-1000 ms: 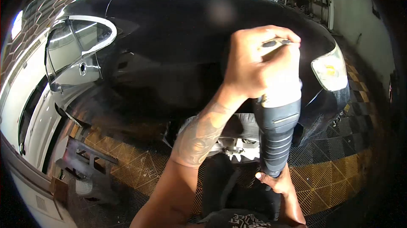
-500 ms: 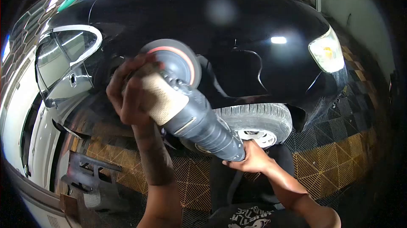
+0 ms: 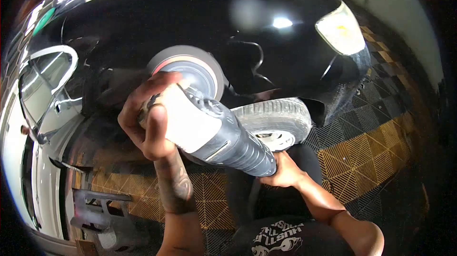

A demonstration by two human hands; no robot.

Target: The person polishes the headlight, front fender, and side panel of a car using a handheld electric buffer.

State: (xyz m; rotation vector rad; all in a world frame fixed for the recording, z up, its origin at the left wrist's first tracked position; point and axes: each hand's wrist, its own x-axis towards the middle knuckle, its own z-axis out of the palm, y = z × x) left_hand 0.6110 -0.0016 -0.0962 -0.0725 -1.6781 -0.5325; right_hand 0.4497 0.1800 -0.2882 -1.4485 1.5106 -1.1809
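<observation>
At far left, the oval side window (image 3: 50, 70) of the black car (image 3: 190, 13) has a pale border. On the near left, a grey stand (image 3: 102, 196) sits on the black and yellow floor (image 3: 352, 165).

Right of these, the left hand (image 3: 157, 132) curls round the pale head of the polisher (image 3: 245, 149), its fingers bent over and its grip closed on the tool. Its forearm rises almost straight from the near edge, leaning slightly left. Just beyond this hand, far and a little right, the round pad (image 3: 209, 60) faces the car's dark side; whether it touches is hard to tell, and its face is blurred.

The polisher's long axis slants from the pad and head at far left to the tail at near right. The left hand is the nearer to the pad; the right hand (image 3: 285, 170) is at the other end, wrapped round the tail, with much of its palm and fingers hidden. Its forearm slopes up and left from the near right, the elbow bent out wide.

Beyond the right hand is the tyre (image 3: 273, 111), under the arch and just beside the polisher's body in view. Farther right, the headlight (image 3: 342, 30) shines at the car's corner, with a pale wall (image 3: 388, 11) beyond.
</observation>
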